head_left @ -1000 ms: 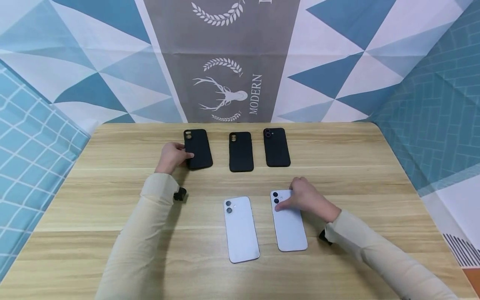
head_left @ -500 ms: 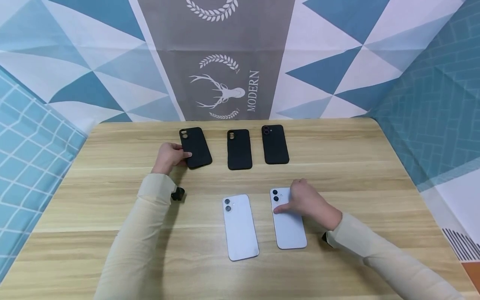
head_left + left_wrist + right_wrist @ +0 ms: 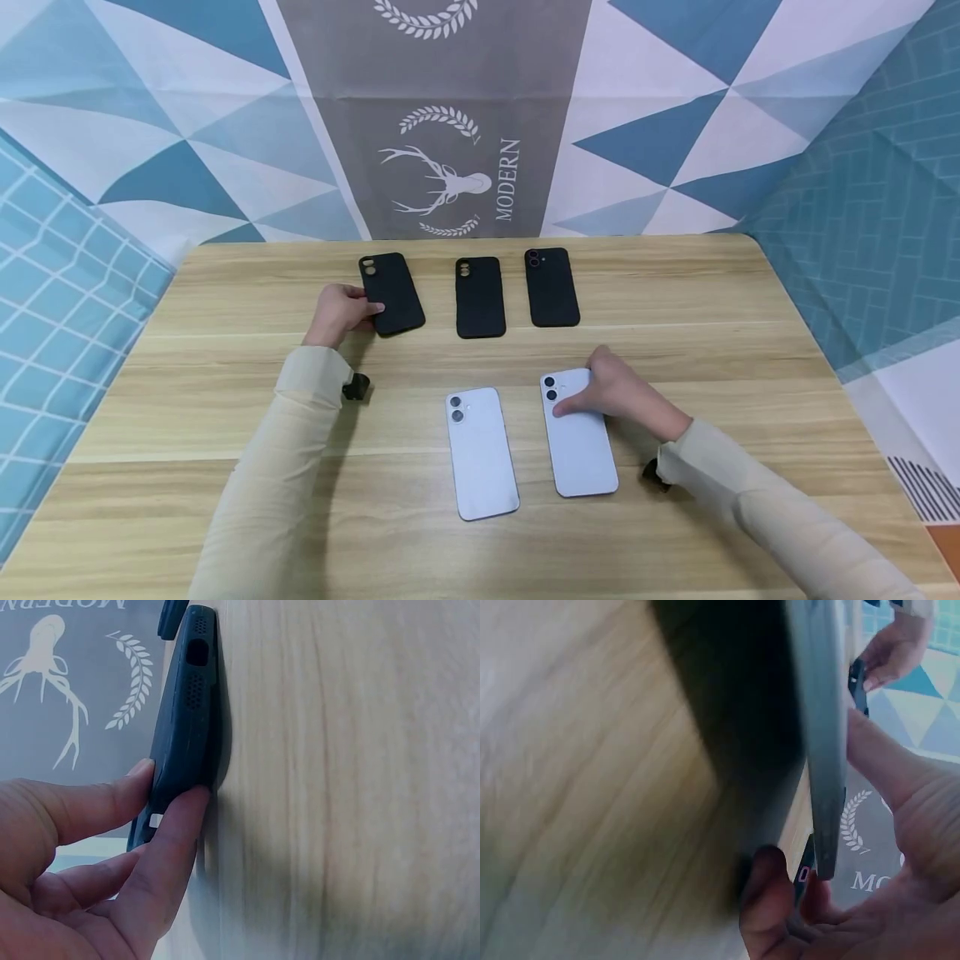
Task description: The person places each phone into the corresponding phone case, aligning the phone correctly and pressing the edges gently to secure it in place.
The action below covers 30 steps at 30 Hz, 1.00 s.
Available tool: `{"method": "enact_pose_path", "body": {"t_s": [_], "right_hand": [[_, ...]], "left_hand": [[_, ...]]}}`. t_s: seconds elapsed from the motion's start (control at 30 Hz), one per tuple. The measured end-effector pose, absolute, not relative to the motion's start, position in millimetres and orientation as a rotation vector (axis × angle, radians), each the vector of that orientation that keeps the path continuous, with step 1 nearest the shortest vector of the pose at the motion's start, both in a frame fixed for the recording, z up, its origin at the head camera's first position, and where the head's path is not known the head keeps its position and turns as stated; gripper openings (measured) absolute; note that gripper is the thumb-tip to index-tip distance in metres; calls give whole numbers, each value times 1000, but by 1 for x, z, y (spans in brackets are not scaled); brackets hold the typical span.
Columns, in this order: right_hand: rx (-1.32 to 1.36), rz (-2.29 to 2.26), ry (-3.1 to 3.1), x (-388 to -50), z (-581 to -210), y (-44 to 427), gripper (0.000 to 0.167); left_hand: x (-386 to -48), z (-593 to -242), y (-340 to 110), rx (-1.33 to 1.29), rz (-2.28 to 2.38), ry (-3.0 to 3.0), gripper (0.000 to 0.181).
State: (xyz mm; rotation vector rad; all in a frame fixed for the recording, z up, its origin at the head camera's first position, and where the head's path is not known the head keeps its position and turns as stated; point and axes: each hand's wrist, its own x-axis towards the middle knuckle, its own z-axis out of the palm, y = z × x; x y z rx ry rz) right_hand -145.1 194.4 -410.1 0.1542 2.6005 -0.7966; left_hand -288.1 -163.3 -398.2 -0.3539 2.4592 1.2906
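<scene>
At the table's far left, my left hand (image 3: pixel 345 312) pinches a black phone case (image 3: pixel 396 296) by its left edge. Up close in the left wrist view, the thumb lies on the back of the case (image 3: pixel 176 735) and a finger reaches under its edge. My right hand (image 3: pixel 618 392) grips a white smartphone (image 3: pixel 583 458) near its upper right side, thumb across the back. Seen edge-on in the right wrist view, this smartphone (image 3: pixel 823 750) stands off the wood, with a dark shadow beneath and fingers (image 3: pixel 769 900) curled at its far end.
A second white smartphone (image 3: pixel 482 454) lies to the left of the gripped one. Two more black phone cases, a middle one (image 3: pixel 480 297) and a right one (image 3: pixel 552 287), lie along the back of the wooden table (image 3: pixel 187 375). A patterned cloth (image 3: pixel 450 67) hangs behind.
The right hand has shifted slightly and the upper end of its smartphone has risen a little. The left hand's case has turned slightly. The head view has moved a little.
</scene>
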Motion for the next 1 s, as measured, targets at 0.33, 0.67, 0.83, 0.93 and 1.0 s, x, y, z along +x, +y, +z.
{"method": "enact_pose_path", "body": {"t_s": [0.33, 0.67, 0.83, 0.93, 1.0], "right_hand": [[275, -992, 2444, -143, -402, 199, 82], [177, -1276, 2215, -138, -405, 208, 42], [163, -1324, 2185, -136, -408, 212, 38], [170, -1384, 2141, -135, -409, 212, 42], [160, -1432, 2106, -134, -410, 213, 41]], "left_hand": [[-287, -396, -166, -344, 1293, 2456, 57], [-284, -395, -165, -315, 1325, 2429, 57], [-282, -395, -166, -290, 1394, 2386, 57], [-281, -393, -166, -262, 1477, 2331, 59], [-280, -390, -165, -242, 1526, 2297, 60]]}}
